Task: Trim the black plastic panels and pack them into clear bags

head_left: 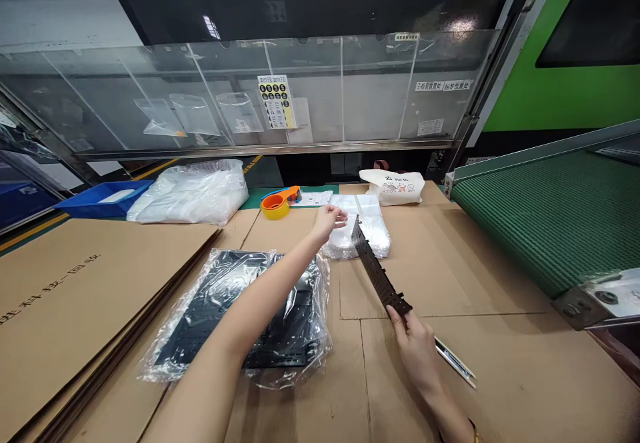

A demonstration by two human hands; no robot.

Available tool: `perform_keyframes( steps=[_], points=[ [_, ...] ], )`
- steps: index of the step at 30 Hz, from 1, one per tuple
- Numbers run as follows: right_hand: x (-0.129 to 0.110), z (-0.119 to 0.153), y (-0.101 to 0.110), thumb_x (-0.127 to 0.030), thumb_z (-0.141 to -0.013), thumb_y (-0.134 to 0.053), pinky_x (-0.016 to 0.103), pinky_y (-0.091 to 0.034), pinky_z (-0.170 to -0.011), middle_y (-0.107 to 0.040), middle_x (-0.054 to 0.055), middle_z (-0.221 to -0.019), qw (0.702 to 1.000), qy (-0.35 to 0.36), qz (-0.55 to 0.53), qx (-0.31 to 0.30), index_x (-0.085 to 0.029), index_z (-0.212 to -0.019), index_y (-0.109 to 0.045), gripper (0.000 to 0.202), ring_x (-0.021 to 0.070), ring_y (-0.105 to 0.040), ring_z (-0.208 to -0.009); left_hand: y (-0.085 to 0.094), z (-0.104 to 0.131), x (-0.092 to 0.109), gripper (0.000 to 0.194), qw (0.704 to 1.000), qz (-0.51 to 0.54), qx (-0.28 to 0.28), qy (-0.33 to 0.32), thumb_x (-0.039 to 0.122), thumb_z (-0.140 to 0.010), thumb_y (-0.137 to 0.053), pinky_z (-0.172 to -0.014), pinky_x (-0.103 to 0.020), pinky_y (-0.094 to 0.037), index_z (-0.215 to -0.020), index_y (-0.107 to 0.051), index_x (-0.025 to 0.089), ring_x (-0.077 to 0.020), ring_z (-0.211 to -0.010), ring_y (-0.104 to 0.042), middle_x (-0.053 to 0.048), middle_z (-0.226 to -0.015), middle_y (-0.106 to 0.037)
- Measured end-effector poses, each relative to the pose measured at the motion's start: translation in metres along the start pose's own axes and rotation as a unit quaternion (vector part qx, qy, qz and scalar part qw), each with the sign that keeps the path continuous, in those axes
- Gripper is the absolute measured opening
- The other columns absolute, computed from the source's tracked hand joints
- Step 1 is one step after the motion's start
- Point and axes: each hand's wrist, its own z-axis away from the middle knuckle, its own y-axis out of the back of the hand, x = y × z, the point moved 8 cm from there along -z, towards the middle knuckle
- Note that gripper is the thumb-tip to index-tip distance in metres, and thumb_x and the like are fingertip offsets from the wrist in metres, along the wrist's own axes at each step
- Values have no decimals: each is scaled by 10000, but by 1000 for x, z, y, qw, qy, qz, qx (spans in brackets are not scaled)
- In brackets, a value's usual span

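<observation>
My right hand (pixel 416 350) grips the near end of a thin black perforated plastic panel (pixel 377 266), which is tilted up on edge with small tabs along one side. Over the left part of a stack of clear plastic bags (pixel 367 220), my left hand (pixel 329 222) has its fingers bent together. Whether a bag's edge is between those fingertips is too small to tell. Beneath my left forearm lies a clear bag (pixel 320 310) with black panels (pixel 225 296) inside, partly hidden by the arm. A pen-like silver tool (pixel 455 362) rests beside my right wrist.
Flat cardboard sheets (pixel 100 276) are stacked at left. Behind are a blue tray (pixel 100 198), a bundle of white plastic (pixel 193 193), an orange tape dispenser (pixel 280 201) and a white pouch (pixel 393 186). A green conveyor belt (pixel 555 210) borders the right.
</observation>
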Motion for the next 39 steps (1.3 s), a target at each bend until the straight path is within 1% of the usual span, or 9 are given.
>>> perform_keyframes(
  steps=[5,11,13,17,21,26,33,36,39],
  points=[
    [7,-1,3,-732,-852,-467,286,-326,-463,-527,20,-496,999,-33,-25,5,-195,-665,-608,587,169,-425,-437,8,8,9,143,998,42,35,7,259,-958,-492,-557,-232,-458,-884,-536,144,-86,-568,-492,37,-708,-505],
    [23,10,15,-689,-760,-651,265,-427,-530,-588,49,-610,978,-124,-167,2,-159,-633,-619,546,175,-526,-568,14,41,18,116,1000,-18,-1,-26,102,-751,-605,-547,-208,-341,-766,-518,177,-97,-578,-421,62,-605,-433],
    [27,22,6,-660,-680,-747,270,-468,-545,-642,69,-702,934,-193,-295,-47,-143,-723,-670,525,192,-579,-619,13,52,21,84,998,-35,-36,-31,206,-814,-572,-523,-214,-320,-740,-565,166,-98,-540,-400,56,-565,-412],
    [23,57,-23,-448,-611,-885,238,-491,-495,-688,61,-801,764,-343,-526,-148,-164,-887,-719,429,162,-607,-589,6,73,27,415,988,-57,-137,-31,411,-933,-401,-422,-229,-234,-920,-710,135,-92,-393,-246,81,-453,-222],
    [34,75,-24,-315,-542,-936,195,-505,-443,-699,26,-787,690,-425,-583,-59,-174,-830,-714,390,125,-598,-533,4,91,41,450,975,-99,-184,-78,435,-947,-389,-449,-229,-302,-1065,-728,163,-101,-398,-336,60,-437,-346],
    [43,82,-18,-261,-437,-970,171,-550,-448,-694,-3,-734,685,-453,-569,37,-174,-773,-692,445,110,-600,-497,0,108,54,326,954,-203,-132,-178,349,-943,-461,-679,-256,-454,-1000,-733,179,-166,-714,-627,-47,-807,-725],
    [29,81,-14,-356,-474,-962,210,-602,-585,-698,-10,-758,761,-375,-528,41,-190,-713,-661,418,149,-674,-647,-31,130,56,309,896,-364,-88,-238,162,-905,-451,-653,-309,-504,-1190,-569,141,-220,-699,-669,-79,-767,-716],
    [25,82,-18,-337,-393,-982,262,-613,-583,-697,21,-720,756,-420,-503,-12,-159,-692,-677,462,186,-679,-639,-41,138,63,281,868,-414,-90,-259,88,-874,-406,-565,-308,-478,-1053,-620,114,-245,-641,-664,-114,-714,-699],
    [27,83,-17,-279,-328,-990,203,-580,-499,-708,5,-735,723,-454,-521,18,-173,-707,-692,494,138,-646,-549,-49,149,71,302,848,-432,-103,-289,62,-852,-419,-513,-275,-436,-1030,-648,141,-226,-622,-663,-103,-712,-697]
  ],
)
